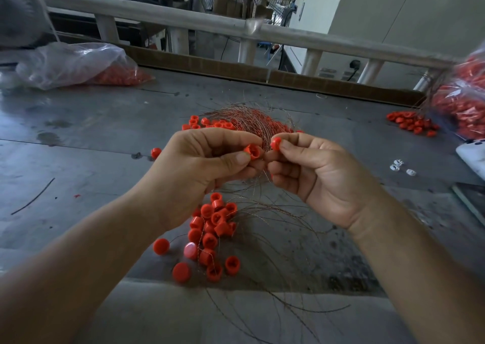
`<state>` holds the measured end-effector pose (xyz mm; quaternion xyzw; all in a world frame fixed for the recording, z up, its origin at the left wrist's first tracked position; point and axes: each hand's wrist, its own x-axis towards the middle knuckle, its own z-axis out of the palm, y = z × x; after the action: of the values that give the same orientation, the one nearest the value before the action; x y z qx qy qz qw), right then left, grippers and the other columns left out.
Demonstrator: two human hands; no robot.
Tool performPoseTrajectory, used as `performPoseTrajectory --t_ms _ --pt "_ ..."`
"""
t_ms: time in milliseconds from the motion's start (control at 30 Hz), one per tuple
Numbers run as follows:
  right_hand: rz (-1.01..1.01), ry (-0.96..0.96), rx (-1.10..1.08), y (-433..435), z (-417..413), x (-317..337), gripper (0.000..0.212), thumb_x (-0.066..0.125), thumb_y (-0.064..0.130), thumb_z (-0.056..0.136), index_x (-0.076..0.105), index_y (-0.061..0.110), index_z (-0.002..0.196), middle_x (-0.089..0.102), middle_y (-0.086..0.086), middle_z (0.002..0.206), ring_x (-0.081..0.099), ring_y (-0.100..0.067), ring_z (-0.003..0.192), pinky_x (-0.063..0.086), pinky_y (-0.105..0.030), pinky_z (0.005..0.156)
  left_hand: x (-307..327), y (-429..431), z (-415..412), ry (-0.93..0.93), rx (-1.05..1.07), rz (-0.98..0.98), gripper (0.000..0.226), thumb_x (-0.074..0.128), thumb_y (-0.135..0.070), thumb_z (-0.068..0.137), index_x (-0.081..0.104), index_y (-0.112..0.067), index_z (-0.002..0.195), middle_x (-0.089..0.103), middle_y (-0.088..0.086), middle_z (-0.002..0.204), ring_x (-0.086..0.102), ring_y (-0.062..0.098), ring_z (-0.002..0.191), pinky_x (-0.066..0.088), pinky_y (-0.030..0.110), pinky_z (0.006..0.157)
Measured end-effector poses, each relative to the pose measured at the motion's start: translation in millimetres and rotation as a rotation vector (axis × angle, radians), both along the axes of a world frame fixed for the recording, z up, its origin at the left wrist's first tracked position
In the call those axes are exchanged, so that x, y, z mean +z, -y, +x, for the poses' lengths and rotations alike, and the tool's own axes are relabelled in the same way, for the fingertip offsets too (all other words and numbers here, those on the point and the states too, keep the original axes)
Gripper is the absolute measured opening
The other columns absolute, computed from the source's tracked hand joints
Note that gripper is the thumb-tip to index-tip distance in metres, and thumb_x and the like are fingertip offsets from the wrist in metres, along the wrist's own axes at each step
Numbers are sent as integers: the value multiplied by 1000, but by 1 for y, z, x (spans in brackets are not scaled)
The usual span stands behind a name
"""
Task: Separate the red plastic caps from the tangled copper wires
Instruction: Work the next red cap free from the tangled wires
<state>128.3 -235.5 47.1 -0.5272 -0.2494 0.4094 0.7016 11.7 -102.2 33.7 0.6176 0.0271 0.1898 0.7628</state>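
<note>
- While both forearms angle inward above the table, the left hand pinches a red cap between thumb and forefinger, just in front of the copper wires.
- Right hand pinches a second cap at the wires' near edge.
- Loose caps lie nearer than the wires.

Hands: 2 – left hand, right hand. Pinched caps: 2 – left-held cap, right-held cap. At 6 o'clock, loose cap cluster: roughly 18, overlapping. At 9 o'clock, lone cap: 1. At 12 o'clock, far cap group: about ten visible, more hidden under wire. At 2 o'clock, cap pile: a dozen or so. Copper tangles: 2 – far tangle, near tangle. Bags of caps: 2 – left bag at 10 o'clock, right bag at 3 o'clock. White scraps at 3 o'clock: about 3.
</note>
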Motion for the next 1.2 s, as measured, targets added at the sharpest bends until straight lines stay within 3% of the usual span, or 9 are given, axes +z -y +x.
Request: performPoseTrajectory --t_ms 600,700,867,1033,1200 --pt "22 41 4 -3 -3 -2 17 60 15 65 63 9 81 64 1 59 59 -5 50 51 -17 48 2 -1 0 -26 23 42 25 61 -6 62 75 -14 82 73 8 80 70 15 77 53 15 64" --pt "18 151 0 -2 -4 -3 19 61 16 65 63 10 83 65 2 62 61 -6 55 51 -17 50 2 -1 1 -25 25 62 25 60 -7 63 75 -16 81 73 6 80 70 14 77 52 14 64" --pt "42 602 -161 -5 -9 -9 18 67 23 62 67 25 79 65 8 67 62 -5 67 53 -19 62 2 -2 1 -14 60 80 26 61 -10 60 76 -19 79 73 5 80 70 14 77 53 15 66" --pt "114 699 -212 -6 -14 -13 19 68 20 63 64 23 81 68 11 71 64 -3 67 49 -14 62 0 0 1 -18 100 136 25 62 -9 60 69 -13 84 72 3 76 69 12 72 52 15 64" --pt "131 799 -241 -8 -16 -15 19 69 20 64 66 25 83 69 9 74 66 -9 73 52 -19 67 2 2 0 -11 132 199 22 62 -11 58 71 -23 74 72 -1 71 69 9 66 51 11 62"
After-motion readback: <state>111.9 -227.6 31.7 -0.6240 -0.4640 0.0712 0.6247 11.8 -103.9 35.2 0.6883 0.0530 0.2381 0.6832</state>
